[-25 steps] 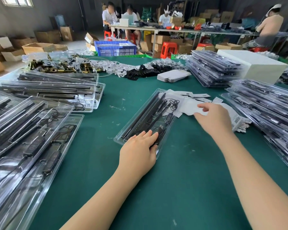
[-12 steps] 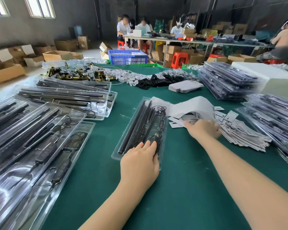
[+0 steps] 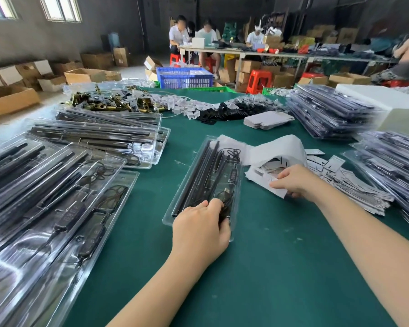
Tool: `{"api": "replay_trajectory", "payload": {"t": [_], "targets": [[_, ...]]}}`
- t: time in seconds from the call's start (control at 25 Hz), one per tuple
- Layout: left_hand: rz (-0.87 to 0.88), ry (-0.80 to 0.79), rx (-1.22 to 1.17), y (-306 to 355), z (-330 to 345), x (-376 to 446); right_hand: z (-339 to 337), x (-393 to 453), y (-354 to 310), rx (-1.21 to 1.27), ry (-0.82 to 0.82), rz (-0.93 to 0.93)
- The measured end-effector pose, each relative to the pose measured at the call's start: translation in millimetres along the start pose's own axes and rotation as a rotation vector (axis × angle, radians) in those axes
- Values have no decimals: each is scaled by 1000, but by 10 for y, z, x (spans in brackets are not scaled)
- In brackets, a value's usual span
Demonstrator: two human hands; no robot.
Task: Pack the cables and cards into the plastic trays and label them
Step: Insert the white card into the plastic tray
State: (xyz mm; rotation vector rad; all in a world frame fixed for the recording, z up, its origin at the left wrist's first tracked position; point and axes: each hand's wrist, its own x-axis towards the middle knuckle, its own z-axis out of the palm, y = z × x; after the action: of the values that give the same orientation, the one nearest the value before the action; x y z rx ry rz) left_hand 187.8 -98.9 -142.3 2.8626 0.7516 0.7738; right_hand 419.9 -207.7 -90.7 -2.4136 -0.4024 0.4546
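A clear plastic tray [image 3: 207,166] holding black rods and a coiled black cable [image 3: 232,153] lies on the green table in front of me. My left hand [image 3: 200,228] rests on the tray's near end, fingers bent down over the cable and plug there. Right of the tray lies a heap of white printed cards [image 3: 354,185], partly covered by a curled white paper sheet [image 3: 276,147]. My right hand [image 3: 293,182] reaches into the heap's near edge and pinches a white card [image 3: 278,192] between thumb and fingers.
Filled trays [image 3: 57,185] are spread in overlapping rows on the left. Stacks of packed trays [image 3: 328,112] stand at the right and back right beside a white box [image 3: 387,100]. Folded cards [image 3: 267,120], black parts and brass hardware [image 3: 109,102] lie along the far edge.
My right hand drew back from the paper sheet to the heap's near edge and took a card. My left hand's fingers went from flat to bent on the tray.
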Motion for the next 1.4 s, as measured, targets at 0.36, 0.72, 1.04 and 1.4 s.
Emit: {"api": "replay_trajectory", "payload": {"t": [0.36, 0.72, 1.04, 1.4], "targets": [[101, 113, 202, 58, -90, -13, 146, -1039, 82, 299, -615, -62], [101, 185, 158, 34, -59, -10, 306, -965, 19, 461, -561, -10], [82, 195, 117, 39, -50, -3, 423, -719, -21, 733, -428, 120], [49, 173, 71, 38, -64, -19, 386, -724, 40, 566, -550, 61]]}}
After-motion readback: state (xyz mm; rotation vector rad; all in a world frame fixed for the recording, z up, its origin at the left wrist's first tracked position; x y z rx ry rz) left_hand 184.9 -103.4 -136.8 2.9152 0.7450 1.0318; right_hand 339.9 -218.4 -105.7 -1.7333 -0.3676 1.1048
